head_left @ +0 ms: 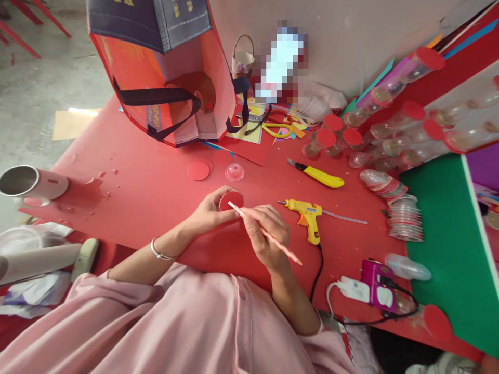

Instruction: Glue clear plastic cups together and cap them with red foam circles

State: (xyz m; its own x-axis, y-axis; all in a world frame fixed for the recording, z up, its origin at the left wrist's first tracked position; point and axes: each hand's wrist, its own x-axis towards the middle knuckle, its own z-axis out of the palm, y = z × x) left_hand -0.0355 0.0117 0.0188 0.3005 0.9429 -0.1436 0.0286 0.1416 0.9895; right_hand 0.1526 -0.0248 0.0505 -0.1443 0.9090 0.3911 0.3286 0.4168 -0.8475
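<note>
My left hand [206, 212] is closed around the edge of a round red disc [226, 199]; whatever lies beneath the disc is hidden. A pink pencil [286, 250] with a wavy shaft is pinched in my right hand [270, 232], its pale end at the disc's face. Just beyond my hands, a small clear plastic dome [234, 172] rests on the table beside loose red discs [198, 170]. To the right of my right hand lies a yellow glue gun [311, 218], a glue stick coming out of its back.
On the red table [156, 197] stand a large open bag [210, 119] and a steel mug [33, 180] near spilled water. A yellow utility knife [322, 175], scissors [277, 128], stacked clear cups [405, 218] and a purple power adapter [376, 283] lie around. A blurred phone [281, 59] stands behind.
</note>
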